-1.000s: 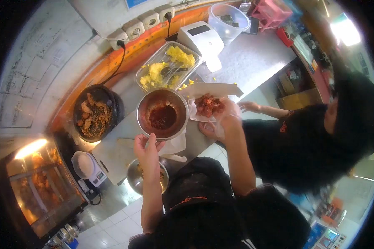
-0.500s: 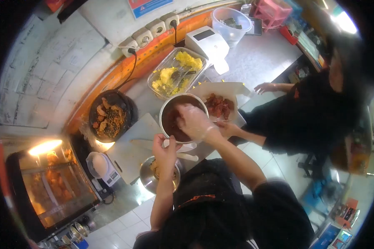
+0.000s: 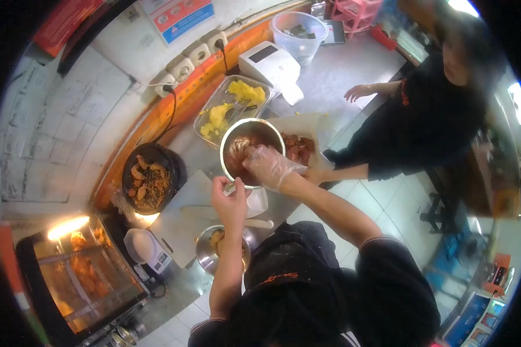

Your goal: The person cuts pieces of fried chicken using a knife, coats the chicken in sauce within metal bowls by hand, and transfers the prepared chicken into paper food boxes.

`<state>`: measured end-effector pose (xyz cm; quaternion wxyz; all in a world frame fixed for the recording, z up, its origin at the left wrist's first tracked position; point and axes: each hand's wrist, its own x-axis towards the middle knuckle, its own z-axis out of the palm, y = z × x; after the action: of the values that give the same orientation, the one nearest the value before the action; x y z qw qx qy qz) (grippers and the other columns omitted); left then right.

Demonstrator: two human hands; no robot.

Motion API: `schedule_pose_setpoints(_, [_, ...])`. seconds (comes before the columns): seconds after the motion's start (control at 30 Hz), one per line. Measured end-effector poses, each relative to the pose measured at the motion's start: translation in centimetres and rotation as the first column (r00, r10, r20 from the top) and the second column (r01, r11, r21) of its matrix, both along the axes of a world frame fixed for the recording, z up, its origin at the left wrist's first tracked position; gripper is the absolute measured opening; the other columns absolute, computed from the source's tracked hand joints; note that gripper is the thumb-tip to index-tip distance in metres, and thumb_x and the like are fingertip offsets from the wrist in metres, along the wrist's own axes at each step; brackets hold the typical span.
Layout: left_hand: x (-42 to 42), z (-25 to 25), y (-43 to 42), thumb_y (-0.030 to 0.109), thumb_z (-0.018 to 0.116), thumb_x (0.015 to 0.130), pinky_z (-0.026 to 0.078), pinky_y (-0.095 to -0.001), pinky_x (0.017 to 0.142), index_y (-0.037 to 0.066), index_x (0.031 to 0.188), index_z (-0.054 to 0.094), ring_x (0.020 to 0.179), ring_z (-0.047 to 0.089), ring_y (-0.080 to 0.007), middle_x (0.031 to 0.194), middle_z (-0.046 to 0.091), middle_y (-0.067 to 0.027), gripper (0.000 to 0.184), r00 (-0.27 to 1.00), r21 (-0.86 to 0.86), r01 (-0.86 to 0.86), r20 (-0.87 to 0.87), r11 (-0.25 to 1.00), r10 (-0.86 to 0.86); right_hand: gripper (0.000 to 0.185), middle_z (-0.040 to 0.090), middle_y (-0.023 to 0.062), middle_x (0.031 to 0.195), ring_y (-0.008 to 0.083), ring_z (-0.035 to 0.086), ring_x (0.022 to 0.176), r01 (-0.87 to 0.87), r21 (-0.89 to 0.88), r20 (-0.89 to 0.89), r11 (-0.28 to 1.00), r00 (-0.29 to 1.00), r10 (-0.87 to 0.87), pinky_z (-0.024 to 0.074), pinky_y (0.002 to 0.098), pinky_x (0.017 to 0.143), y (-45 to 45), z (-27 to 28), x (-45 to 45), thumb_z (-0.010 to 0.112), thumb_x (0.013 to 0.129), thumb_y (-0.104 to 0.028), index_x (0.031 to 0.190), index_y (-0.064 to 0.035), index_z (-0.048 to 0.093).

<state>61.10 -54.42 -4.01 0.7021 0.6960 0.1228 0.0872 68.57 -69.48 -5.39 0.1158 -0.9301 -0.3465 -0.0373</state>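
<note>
My left hand (image 3: 230, 196) pinches the near rim of a metal bowl (image 3: 224, 151), which is tilted and coated inside with red-brown sauce. Inside the bowl is my right hand (image 3: 267, 164), wearing a clear plastic glove; its fingertips reach down into the sauce, and whether they grip anything is hidden. Just right of the bowl, a paper-lined box (image 3: 307, 124) holds dark red glazed pieces (image 3: 298, 150). A co-worker's hand (image 3: 318, 172) is at the box's near right edge. Behind the bowl stands a clear tray (image 3: 200, 124) with yellow food (image 3: 217, 120).
A black pan (image 3: 176, 168) with fried pieces, a scale (image 3: 158, 259) and a heated glass cabinet (image 3: 81, 277) are at left. A second metal bowl (image 3: 205, 254) sits near my left forearm. Behind are a white printer (image 3: 272, 65) and a clear bucket (image 3: 301, 43). A co-worker (image 3: 434, 115) stands right.
My right hand has moved left from the box into the metal bowl. The bowl has tilted. The co-worker has shifted back, and the view has turned somewhat.
</note>
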Motion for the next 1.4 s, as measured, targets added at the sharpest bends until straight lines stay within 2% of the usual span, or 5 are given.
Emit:
schedule_pose_setpoints(0.5, [4.4,-1.0,-6.1,0.001,0.067,0.091,0.052,-0.0303,0.055,-0.001,0.091,0.052,0.068,0.065,-0.0194,0.100,0.067,-0.0158,0.015,0.945,0.549,-0.001,0.273,0.836,-0.178,0.023,0.072,0.0123,0.105,0.0300,0.070,0.100,-0.125,-0.072,-0.124,0.990,0.986,0.115,0.0578,0.0414,0.084,-9.8,-2.9,7.2,0.068,0.082,-0.013,0.103,-0.0079,0.075])
schedule_pose_setpoints(0.7, [4.7,-2.2,-7.2,0.002,0.064,0.092,0.055,-0.0324,0.065,0.000,0.090,0.055,0.075,0.069,-0.0272,0.139,0.059,-0.0242,0.009,0.936,0.613,0.046,0.249,0.788,-0.248,0.023,0.074,0.0154,0.087,0.0322,0.073,0.081,0.229,0.007,-0.703,0.973,0.694,-0.158,0.0591,0.0375,0.073,-10.1,-5.1,8.4,0.075,0.078,-0.020,0.098,-0.0093,0.076])
schedule_pose_setpoints(0.87, [4.9,-2.7,-7.8,0.003,0.063,0.092,0.057,-0.0388,0.068,0.003,0.093,0.057,0.089,0.071,-0.0349,0.147,0.053,-0.0217,0.006,0.921,0.673,-0.001,0.289,0.739,-0.262,0.028,0.074,0.0129,0.088,0.0308,0.072,0.077,-0.098,0.066,-0.055,0.993,0.993,0.102,0.0594,0.0417,0.069,-11.4,-2.8,5.1,0.074,0.081,-0.027,0.104,-0.0116,0.076])
schedule_pose_setpoints(1.1, [5.2,-2.5,-8.0,0.002,0.062,0.091,0.058,-0.0414,0.066,0.003,0.093,0.057,0.093,0.071,-0.0372,0.148,0.053,-0.0208,0.006,0.909,0.707,-0.071,0.337,0.704,-0.246,0.026,0.074,0.0119,0.098,0.0297,0.073,0.089,-0.003,-0.152,-0.394,0.988,0.917,-0.058,0.0583,0.0426,0.078,-14.3,-4.1,4.0,0.069,0.085,-0.025,0.109,-0.0139,0.075])
schedule_pose_setpoints(1.4, [4.7,-1.2,-7.9,0.000,0.063,0.091,0.056,-0.0334,0.062,0.000,0.090,0.053,0.073,0.069,-0.0282,0.136,0.061,-0.0230,0.010,0.954,0.593,-0.045,0.263,0.804,-0.141,0.024,0.074,0.0128,0.097,0.0341,0.071,0.090,0.225,0.245,-0.341,0.943,0.930,-0.134,0.0573,0.0438,0.080,-15.6,-4.5,3.2,0.065,0.088,-0.020,0.111,-0.0178,0.074])
